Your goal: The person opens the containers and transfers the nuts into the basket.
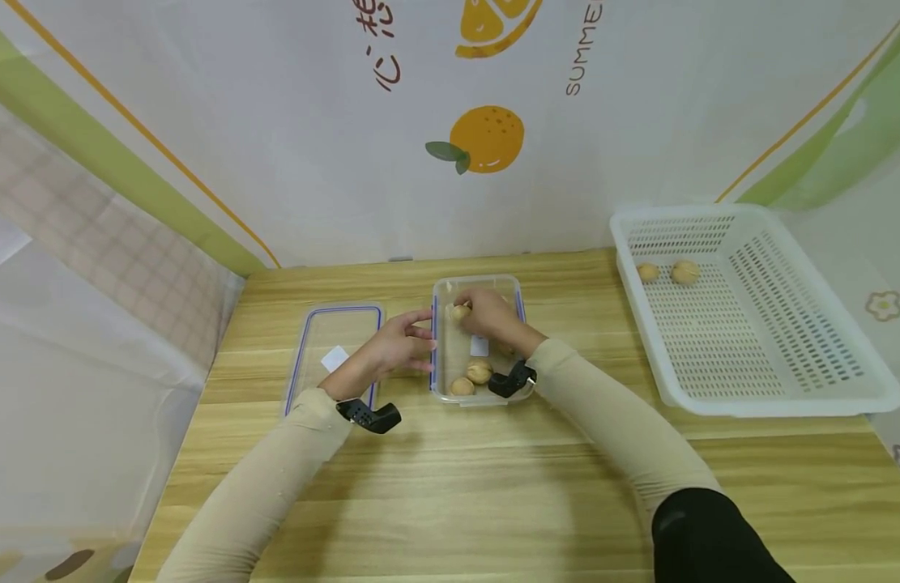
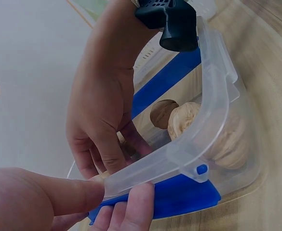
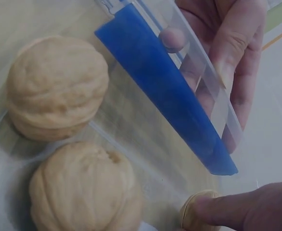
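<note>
A clear plastic box point(image 1: 440, 324) with blue latches stands uncovered at the middle back of the table. My right hand point(image 1: 489, 314) reaches into its far part and pinches a walnut point(image 3: 194, 214), the thumb pressed against the shell. More walnuts point(image 1: 479, 372) lie near the box's front end; two show large in the right wrist view. From the left, my left hand point(image 1: 402, 346) touches the box's side with fingers spread. Its thumb rests at the rim and its fingertips lie against the blue latch point(image 2: 179, 195) in the left wrist view.
The blue-edged clear lid point(image 1: 347, 324) lies left of the box, partly beneath my left forearm. To the right, a white slotted basket point(image 1: 785, 405) holds two walnuts point(image 1: 685, 272) in its far left corner. A printed cloth point(image 1: 333, 186) hangs behind the table.
</note>
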{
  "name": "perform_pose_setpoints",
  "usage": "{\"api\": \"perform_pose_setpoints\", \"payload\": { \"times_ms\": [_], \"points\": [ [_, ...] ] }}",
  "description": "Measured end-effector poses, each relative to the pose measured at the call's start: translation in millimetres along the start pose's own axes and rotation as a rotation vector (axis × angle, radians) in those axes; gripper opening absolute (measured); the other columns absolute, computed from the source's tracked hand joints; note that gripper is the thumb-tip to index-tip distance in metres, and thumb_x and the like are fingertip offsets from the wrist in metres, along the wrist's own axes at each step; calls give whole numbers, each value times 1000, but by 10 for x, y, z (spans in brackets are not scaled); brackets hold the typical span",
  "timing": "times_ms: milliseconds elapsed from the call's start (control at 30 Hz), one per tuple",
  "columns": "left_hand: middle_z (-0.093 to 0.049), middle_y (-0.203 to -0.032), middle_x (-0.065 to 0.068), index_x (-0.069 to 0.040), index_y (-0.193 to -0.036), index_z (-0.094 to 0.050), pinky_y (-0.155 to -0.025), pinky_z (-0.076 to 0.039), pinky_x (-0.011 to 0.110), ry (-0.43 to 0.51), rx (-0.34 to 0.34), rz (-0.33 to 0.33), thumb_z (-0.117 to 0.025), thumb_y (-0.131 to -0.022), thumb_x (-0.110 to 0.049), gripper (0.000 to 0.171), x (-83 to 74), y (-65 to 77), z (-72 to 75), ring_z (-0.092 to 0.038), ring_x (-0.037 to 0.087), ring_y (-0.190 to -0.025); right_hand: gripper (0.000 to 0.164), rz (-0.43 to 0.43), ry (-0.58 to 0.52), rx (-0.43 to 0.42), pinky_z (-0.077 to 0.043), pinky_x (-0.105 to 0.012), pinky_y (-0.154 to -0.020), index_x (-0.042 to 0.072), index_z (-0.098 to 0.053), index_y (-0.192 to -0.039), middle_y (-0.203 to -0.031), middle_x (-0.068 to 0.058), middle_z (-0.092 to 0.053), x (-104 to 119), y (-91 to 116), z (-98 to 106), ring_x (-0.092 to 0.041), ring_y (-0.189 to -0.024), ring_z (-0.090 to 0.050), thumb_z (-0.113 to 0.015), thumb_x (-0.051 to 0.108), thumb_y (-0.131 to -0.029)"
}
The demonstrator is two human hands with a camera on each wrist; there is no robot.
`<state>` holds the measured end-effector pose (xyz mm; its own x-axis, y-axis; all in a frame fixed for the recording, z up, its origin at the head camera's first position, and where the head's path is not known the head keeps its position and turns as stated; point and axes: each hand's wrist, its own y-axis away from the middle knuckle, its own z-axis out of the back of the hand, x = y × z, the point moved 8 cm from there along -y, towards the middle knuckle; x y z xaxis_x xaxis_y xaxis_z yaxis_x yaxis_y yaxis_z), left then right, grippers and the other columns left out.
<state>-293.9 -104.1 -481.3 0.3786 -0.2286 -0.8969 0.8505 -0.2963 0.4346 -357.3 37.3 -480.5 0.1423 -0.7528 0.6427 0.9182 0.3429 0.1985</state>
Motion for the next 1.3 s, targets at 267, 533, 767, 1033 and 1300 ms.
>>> {"api": "perform_pose_setpoints", "payload": {
  "times_ms": [267,533,767,1033,1300],
  "points": [
    [-45,-132,25,-3,-160,-27,-76,-66,33,-1,1,-7,-56,-100,7,68,-29,7,9,-58,25,-98,40,7,-99,46,-52,-19,-53,0,-62,-134,-117,-19,-68,18,3,23,-18,-67,-64,-65,3,-95],
    [-46,-130,25,-2,-159,-27,-78,-66,36,8,-1,-10,-57,-99,8,68,-27,19,11,-58,25,-98,38,45,-150,73,-59,-23,-56,-1,-62,-132,-119,-21,-66,75,37,83,-30,-74,-70,-66,2,-94],
    [-46,-132,25,-4,-160,-28,-80,-66,37,4,1,-1,-57,-100,7,68,-19,17,15,-59,26,-98,38,96,-148,66,-60,-23,-56,-1,-63,-132,-117,-20,-65,117,124,179,-35,-73,-70,-67,3,-95],
    [-46,-132,25,-5,-160,-29,-75,-66,33,4,3,7,-58,-99,7,68,3,15,11,-61,24,-94,40,152,-123,82,-61,-24,-59,-1,-61,-135,-121,-19,-64,220,263,272,-35,-79,-71,-69,7,-96],
    [-47,-127,23,-3,-159,-28,-74,-66,32,4,5,-4,-57,-99,7,68,-10,33,-3,-60,22,-90,41,215,-146,95,-62,-27,-63,-2,-60,-137,-118,-16,-63,311,386,360,-38,-93,-69,-68,7,-98]
  ]
}}
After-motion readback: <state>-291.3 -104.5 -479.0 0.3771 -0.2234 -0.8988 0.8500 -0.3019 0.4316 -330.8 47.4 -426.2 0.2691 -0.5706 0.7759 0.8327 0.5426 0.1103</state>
